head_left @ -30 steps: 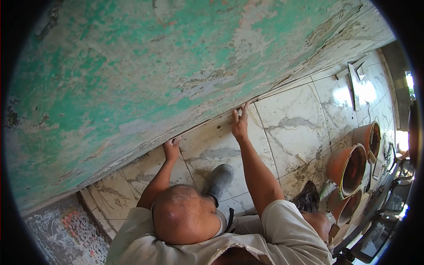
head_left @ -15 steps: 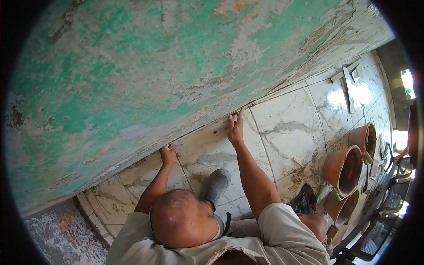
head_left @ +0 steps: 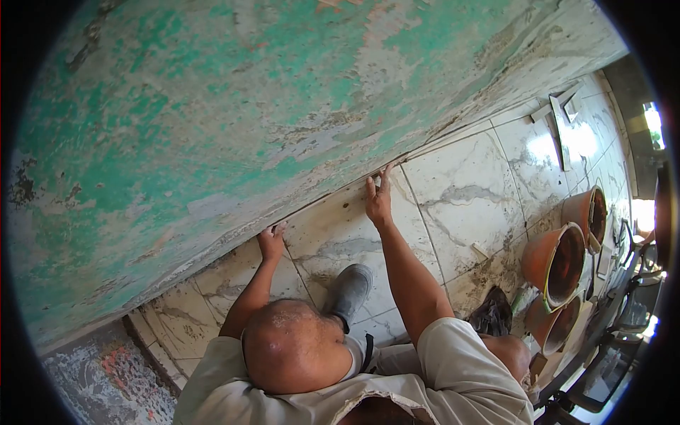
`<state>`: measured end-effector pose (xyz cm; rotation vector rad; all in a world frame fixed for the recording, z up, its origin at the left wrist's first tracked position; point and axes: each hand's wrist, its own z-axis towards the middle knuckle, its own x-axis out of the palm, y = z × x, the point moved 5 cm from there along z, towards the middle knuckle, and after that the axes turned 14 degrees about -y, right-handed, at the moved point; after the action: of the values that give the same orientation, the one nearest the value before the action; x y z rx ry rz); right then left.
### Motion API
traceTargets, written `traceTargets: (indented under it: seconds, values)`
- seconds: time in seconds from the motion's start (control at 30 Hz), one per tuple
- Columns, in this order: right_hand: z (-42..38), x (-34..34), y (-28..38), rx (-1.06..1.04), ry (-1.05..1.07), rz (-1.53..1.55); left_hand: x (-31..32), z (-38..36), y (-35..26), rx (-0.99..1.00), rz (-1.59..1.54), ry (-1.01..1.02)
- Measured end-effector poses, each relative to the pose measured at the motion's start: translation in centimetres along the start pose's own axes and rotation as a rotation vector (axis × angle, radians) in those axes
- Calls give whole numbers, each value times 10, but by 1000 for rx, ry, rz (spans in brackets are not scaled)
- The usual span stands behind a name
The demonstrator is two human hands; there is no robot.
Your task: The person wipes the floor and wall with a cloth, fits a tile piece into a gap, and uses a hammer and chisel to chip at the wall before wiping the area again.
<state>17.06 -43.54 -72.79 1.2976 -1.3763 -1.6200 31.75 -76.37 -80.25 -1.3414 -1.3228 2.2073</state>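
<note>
We are crouching on floor tiles [head_left: 464, 188], both hands resting at the foot of the wall [head_left: 198, 134]. Our left hand [head_left: 272, 242] is bending its fingers there; whether they are gripping, we cannot tell. Our right hand [head_left: 379, 204] is holding thumb and fingers apart. A thin edge [head_left: 329, 195] is running along the wall between our hands. Buckets [head_left: 537, 256] are standing to our right.

Wall [head_left: 212, 134] directly beyond both hands [head_left: 380, 207]
</note>
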Motion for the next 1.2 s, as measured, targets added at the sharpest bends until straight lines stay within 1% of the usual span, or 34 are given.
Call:
traceTargets:
  seconds: [0.1, 0.13, 0.17, 0.2, 0.23, 0.3, 0.33, 0.37, 0.43, 0.47, 0.5, 0.53, 0.6, 0.67, 0.7, 0.77, 0.8, 0.83, 0.87, 0.9, 0.93, 0.97, 1.03, 1.1, 1.13, 1.2]
  values:
    - [1, -2, -5, 7, -59, 32, -3, 1, -8, 1, 50, 20]
    - [1, -2, -1, 72, -19, 69, -5, 5, -27, 31, 54, 61]
    - [-1, -3, 1, 145, 11, 114, -10, 5, -39, -94, -13, 68]
    - [-1, -5, 4, 125, -16, 82, -10, 4, -49, -219, -72, 81]
    - [-1, -9, 3, 163, -77, 97, -7, 3, -55, -184, -53, 142]
    - [-3, -9, 6, 39, -78, -37, -11, 5, -54, -349, -59, 136]
    - [-5, -9, 4, 76, -84, -36, -12, 5, -60, -381, 15, 168]
    - [-5, -10, 3, 108, -89, -34, -7, 7, -57, -343, 55, 229]
    - [-8, -11, 3, 143, -101, -10, -8, 9, -41, -397, -130, 177]
    - [-11, -10, -1, 184, -134, 3, -8, 9, -47, -371, -109, 206]
    - [-11, -8, -2, 160, -156, -7, -10, 10, -47, -359, -83, 235]
    - [-12, -7, -1, 126, -171, -20, -10, 10, -48, -376, -119, 256]
    - [-17, -9, 3, 156, -184, 1, -11, 7, -51, -394, -146, 279]
    - [-22, -15, 11, 208, -188, 79, -13, 3, -60, -372, -238, 228]
    - [-26, -13, 11, 211, -191, 82, -13, -2, -61, -370, -235, 231]
    - [-34, -10, 8, 265, -184, 61, -18, -12, -70, -134, -155, 228]
    - [-41, -14, 13, 387, -123, 100, -20, -21, -76, -134, -152, 234]
    - [-48, -13, 13, 393, -128, 102, -25, -29, -92, 111, 94, 247]
    - [-54, -10, 12, 424, -77, 56, -26, -37, -107, 359, 335, 255]
    - [-61, -6, 9, 457, -26, 10, -30, -41, -101, 365, 335, 262]
    - [-67, -4, 7, 502, -85, 19, -32, -46, -94, 420, 333, 305]
    - [-74, -3, 3, 512, -93, 21, -33, -52, -87, 475, 331, 350]
    - [-84, -22, 6, 686, -174, 34, -36, -61, -109, 512, 300, 350]
    - [-89, -34, 3, 676, -219, 86, -37, -68, -117, 615, 366, 400]
    - [-87, -51, -3, 647, -268, 122, -34, -69, -122, 609, 335, 421]
    - [-82, -91, -5, 568, -321, 156, -14, -81, -162, 825, 170, 550]
